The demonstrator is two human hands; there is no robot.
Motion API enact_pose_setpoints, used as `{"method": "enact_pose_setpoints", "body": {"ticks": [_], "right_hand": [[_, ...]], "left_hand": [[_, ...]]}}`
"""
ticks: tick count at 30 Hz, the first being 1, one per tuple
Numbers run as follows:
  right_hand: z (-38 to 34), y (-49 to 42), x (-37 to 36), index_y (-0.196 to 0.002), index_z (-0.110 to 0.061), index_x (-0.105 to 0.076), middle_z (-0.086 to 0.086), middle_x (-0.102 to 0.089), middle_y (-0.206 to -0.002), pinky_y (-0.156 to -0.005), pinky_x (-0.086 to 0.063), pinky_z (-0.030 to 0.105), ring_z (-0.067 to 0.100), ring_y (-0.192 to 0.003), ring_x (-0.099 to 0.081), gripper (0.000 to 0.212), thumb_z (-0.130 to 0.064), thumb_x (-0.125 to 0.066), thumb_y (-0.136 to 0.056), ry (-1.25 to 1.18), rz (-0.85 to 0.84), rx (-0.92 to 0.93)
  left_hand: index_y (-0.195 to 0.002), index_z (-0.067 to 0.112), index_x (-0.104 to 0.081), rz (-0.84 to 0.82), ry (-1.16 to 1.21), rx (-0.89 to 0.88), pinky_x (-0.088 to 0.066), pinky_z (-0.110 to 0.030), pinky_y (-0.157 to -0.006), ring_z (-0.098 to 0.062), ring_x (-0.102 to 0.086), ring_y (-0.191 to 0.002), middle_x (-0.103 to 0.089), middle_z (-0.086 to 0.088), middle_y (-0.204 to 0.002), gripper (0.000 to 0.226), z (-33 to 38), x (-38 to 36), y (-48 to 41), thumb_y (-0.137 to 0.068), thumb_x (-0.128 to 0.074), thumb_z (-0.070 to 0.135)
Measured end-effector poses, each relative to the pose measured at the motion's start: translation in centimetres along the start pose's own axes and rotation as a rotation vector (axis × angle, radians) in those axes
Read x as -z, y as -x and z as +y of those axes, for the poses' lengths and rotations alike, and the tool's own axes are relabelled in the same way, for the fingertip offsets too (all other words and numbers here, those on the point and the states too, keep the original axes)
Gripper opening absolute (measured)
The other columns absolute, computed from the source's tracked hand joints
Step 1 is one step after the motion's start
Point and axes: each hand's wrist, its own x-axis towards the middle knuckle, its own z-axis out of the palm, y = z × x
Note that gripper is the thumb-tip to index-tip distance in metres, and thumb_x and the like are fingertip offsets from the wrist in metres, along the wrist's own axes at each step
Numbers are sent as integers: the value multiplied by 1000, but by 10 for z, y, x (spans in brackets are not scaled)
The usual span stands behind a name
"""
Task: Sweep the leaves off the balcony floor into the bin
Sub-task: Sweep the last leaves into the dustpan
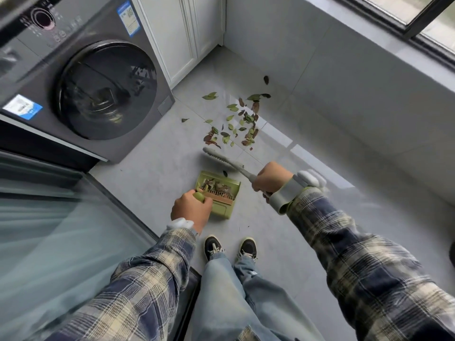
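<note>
1. A person is standing on a glossy grey tiled floor [152, 173]
2. The left hand [190, 207] is gripping the handle of a green dustpan [222, 205], which is holding gathered leaves [216, 187]
3. The right hand [270, 177] is clutching a grey broom [219, 157], its head lying just beyond the dustpan
4. Loose leaves [236, 121] are lying scattered beyond the broom, near the wall under a window [418, 16]
5. A dark washing machine [98, 89] is standing at left, beside a white cabinet [182, 33]

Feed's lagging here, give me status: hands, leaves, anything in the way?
Left hand grips dustpan, right hand grips broom. Dustpan part-filled; most leaves on floor beyond broom. Nothing blocking; bin not in view.
</note>
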Motion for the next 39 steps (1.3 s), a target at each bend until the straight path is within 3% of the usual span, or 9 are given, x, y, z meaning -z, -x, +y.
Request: {"method": "enact_pose_setpoints", "body": {"ticks": [6, 13, 16, 19, 22, 26, 32, 36, 39], "right_hand": [[15, -1, -41, -89, -6, -59, 9, -61, -80, -64, -45, 29, 28, -71, -58, 11, -17, -62, -87, 63, -36, -11], [35, 28, 3, -89, -2, -73, 8, -65, -73, -72, -57, 35, 24, -64, -60, 14, -13, -67, -82, -79, -116, -19], [40, 41, 10, -89, -1, -72, 9, -65, -71, -63, -53, 31, 22, -58, -60, 13, -12, -66, -85, -121, -111, -16], [44, 40, 6, -92, 0, -74, 8, -65, -71, -66, -52, 31, 23, -63, -59, 18, -12, -67, -81, -153, -79, -3], [43, 32, -7, -86, -4, -70, 8, -60, -72, -64, -48, 31, 25, -65, -54, 9, -9, -65, -81, -188, -43, -10], [38, 19, -29, -96, 0, -68, 11, -57, -78, -63, -46, 31, 25, -68, -52, 15, -8, -64, -84, -166, -41, -13], [40, 23, -38, -95, -6, -65, 9, -60, -82, -67, -50, 31, 27, -74, -58, 13, -10, -64, -83, -23, -114, 3], [41, 37, 7, -97, 0, -73, 8, -65, -79, -78, -59, 37, 23, -70, -61, 19, -13, -70, -83, -85, -120, -2], [47, 57, 31, -86, -2, -70, 7, -66, -68, -59, -55, 30, 19, -52, -61, 14, -16, -71, -84, -150, -133, -5]], "left_hand": [[-74, 12, -60, 1, 7, 5, -45, -29, -61, -35, -56, -68, -62, -7, -69, 19, -1, 1, 2, -78, -60, 31], [-74, 11, -60, -23, 33, 7, -46, -30, -61, -35, -56, -69, -62, -8, -69, 19, -2, 4, 13, -80, -60, 29], [-74, 14, -60, -42, 32, 29, -53, -33, -65, -35, -59, -72, -65, -9, -73, 19, -13, 8, 22, -81, -58, 31], [-79, 16, -64, -47, 38, 12, -53, -33, -66, -36, -60, -73, -65, -9, -74, 16, -18, 10, 32, -81, -60, 32], [-77, 16, -63, -48, 19, 2, -52, -32, -65, -36, -60, -73, -66, -9, -73, 18, -17, 11, 34, -80, -60, 33], [-79, 16, -64, -45, 19, 15, -52, -31, -66, -36, -59, -73, -67, -10, -76, 17, -15, 10, 30, -81, -58, 32], [-105, 26, -72, -36, 18, -23, -56, -36, -77, -35, -62, -85, -72, -8, -93, 28, -17, 1, 29, -82, -57, 33], [-91, 18, -70, -31, 23, -15, -56, -37, -71, -36, -60, -75, -69, -10, -79, 21, -10, 3, 28, -83, -57, 32], [-91, 20, -71, -33, 64, -1, -56, -34, -69, -33, -61, -73, -69, -6, -78, 18, -7, 3, 36, -82, -59, 31]]}}
